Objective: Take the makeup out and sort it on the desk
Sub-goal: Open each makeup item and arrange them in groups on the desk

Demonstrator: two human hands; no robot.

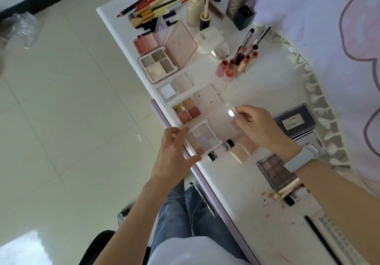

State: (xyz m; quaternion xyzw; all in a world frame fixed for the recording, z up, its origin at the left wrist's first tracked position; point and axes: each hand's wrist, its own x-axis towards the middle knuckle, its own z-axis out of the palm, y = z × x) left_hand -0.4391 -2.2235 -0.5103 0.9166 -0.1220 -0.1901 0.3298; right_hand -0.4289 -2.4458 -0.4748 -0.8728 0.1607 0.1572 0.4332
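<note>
A pastel nine-pan eyeshadow palette (202, 140) lies open at the desk's (232, 182) near edge. My left hand (174, 153) grips its base between thumb and fingers. My right hand (257, 126) pinches the corner of its clear lid (223, 120), which is swung open. Beyond it, in a row along the edge, lie a four-pan orange and gold palette (187, 110), a small white compact (169, 90), a grey four-pan palette (157, 66) and a pink blush duo (145, 43).
Brushes and pencils (152, 5) lie at the far end with foundation bottles (195, 9). Lip products (238, 63) cluster mid-desk. A dark box (294, 122), a brown palette (275, 170), two small tubes (221, 149) and a beige sponge (239, 151) lie near my right arm.
</note>
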